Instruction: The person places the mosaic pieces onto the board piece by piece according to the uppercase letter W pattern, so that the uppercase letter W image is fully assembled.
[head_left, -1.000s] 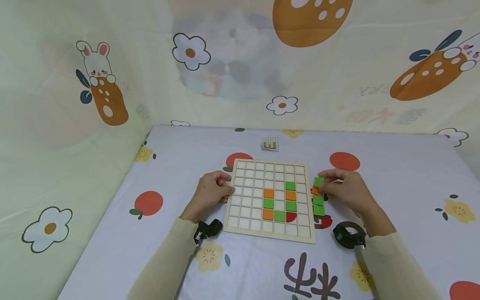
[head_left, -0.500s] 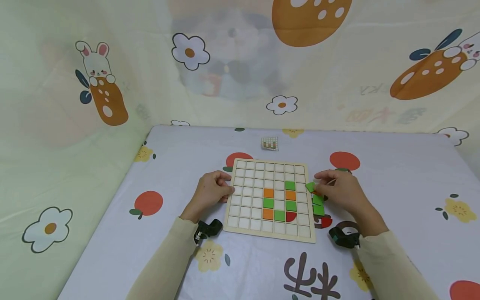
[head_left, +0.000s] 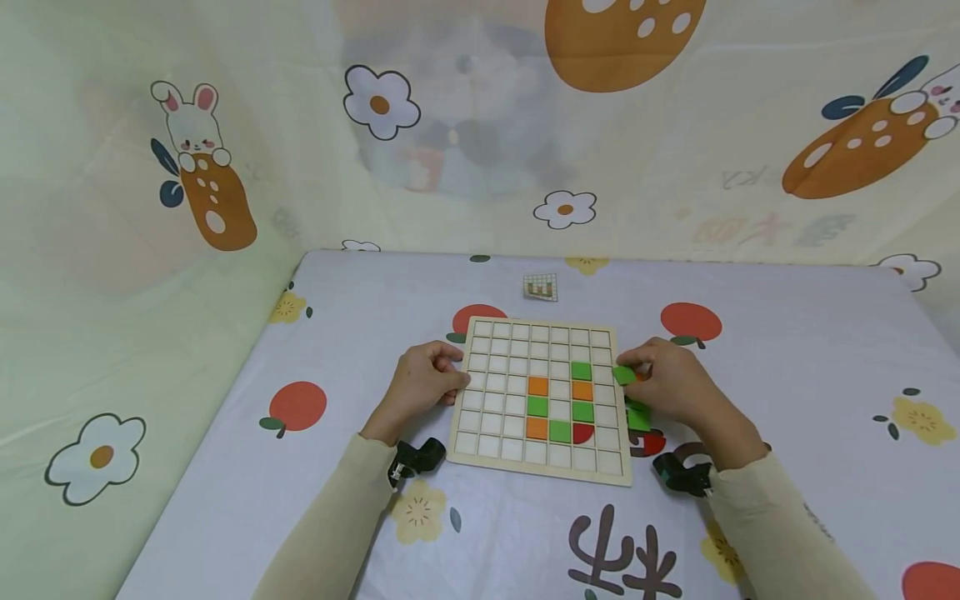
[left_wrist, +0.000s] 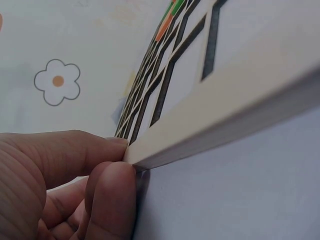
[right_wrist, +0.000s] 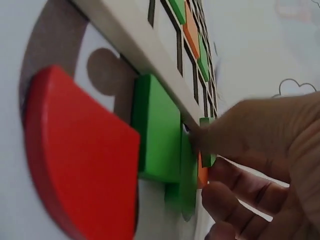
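The wooden grid board [head_left: 491, 423] lies on the table with green, orange and red tiles in some cells. My left hand [head_left: 427, 377] holds the board's left edge; in the left wrist view a finger and thumb meet at its rim [left_wrist: 215, 117]. My right hand [head_left: 671, 382] is by the right edge, its finger and thumb pinching a green square tile [head_left: 623, 375]. A blurred green tile [right_wrist: 188, 175] sits against the thumb in the right wrist view. An orange tile [right_wrist: 202, 172] is partly hidden by the fingers.
Beside the board's right edge lie another green tile [right_wrist: 159, 130] and a red quarter-round tile [right_wrist: 82, 155]. A small card with a printed grid [head_left: 540, 287] lies behind the board. The patterned cloth [head_left: 360, 317] covers the table, with a printed curtain [head_left: 465, 125] behind.
My right hand has moved left and slightly toward me, shifting the green tile from the loose column to the board's right edge. The left hand and board stay put.
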